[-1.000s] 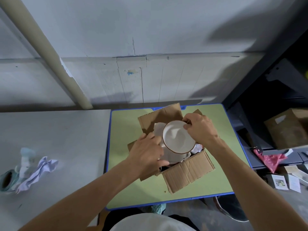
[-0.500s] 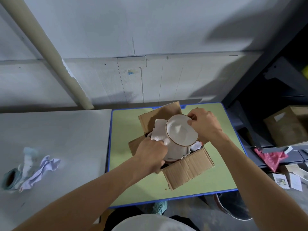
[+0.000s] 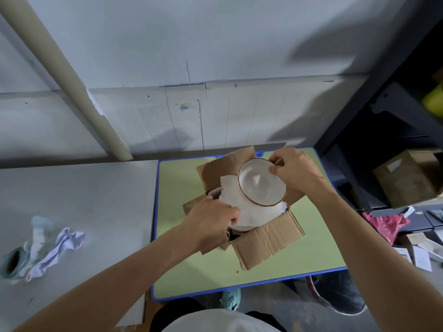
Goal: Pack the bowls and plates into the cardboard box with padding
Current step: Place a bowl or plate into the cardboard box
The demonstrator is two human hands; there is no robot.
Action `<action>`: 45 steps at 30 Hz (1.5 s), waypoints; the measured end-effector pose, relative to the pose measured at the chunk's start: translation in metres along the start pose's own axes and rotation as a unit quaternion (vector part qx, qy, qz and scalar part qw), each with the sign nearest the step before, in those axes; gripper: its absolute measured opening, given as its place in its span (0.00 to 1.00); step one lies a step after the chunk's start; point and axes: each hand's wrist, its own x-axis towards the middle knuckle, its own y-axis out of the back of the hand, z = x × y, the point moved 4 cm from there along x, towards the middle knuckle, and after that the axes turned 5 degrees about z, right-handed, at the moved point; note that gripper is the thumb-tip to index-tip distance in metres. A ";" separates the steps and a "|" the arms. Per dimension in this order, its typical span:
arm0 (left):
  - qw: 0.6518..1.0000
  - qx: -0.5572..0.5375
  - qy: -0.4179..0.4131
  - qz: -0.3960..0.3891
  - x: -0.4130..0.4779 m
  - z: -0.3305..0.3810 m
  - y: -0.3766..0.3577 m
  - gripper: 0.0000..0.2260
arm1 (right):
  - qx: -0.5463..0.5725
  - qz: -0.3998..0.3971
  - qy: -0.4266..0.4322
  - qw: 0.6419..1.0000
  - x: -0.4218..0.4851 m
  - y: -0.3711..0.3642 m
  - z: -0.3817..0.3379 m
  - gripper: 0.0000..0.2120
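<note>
One bowl (image 3: 261, 183), white with a brown rim, is held tilted just above the far-right corner of the open box (image 3: 268, 238), not yet set down. The right hand (image 3: 294, 171) pinches its far rim between thumb and fingers. Below it a sheet of white paper (image 3: 242, 204) lies across the inside of the box, and the left hand (image 3: 211, 224) has its fingers curled round the near-left edge of that sheet, gripping it. Pale curved edges show from under the paper at the near side and the far-left side, so at least one dish seems to be packed already, with the paper as its cover; how many are underneath cannot be told.

By my reading the task is partway through: padding is laid and this bowl is to go in on top of it. What is left is to seat the bowl, cover it, and add any other dishes, though none show outside the box.

The box stands with its flaps spread on a green table (image 3: 191, 259). Well apart on the grey floor to the left lie a crumpled sheet (image 3: 60, 245) and a roll of tape (image 3: 12, 262), likely for more padding and for sealing.
</note>
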 end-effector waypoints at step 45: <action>0.825 -0.414 0.374 0.093 -0.012 -0.021 0.009 0.23 | -0.044 -0.156 0.038 0.986 -0.044 -0.013 -0.010 0.04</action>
